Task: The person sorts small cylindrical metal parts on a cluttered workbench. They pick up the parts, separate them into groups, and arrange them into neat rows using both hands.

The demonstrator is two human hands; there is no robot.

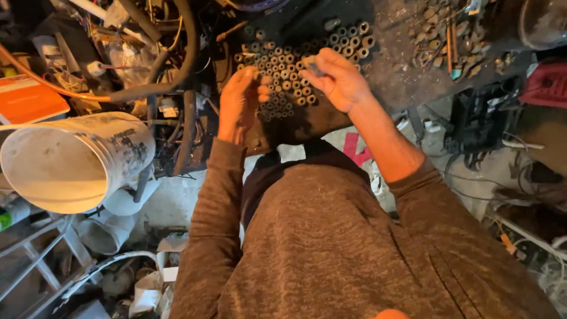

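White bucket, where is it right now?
Head view, far left: the white bucket lies on its side, mouth toward the camera, below an orange box, left of the left hand.

Over a dark, grimy worktop, the right hand pinches a small grey ring in its fingers; the left hand rests on a cluster of metal rings standing on end, beside a tipped white bucket
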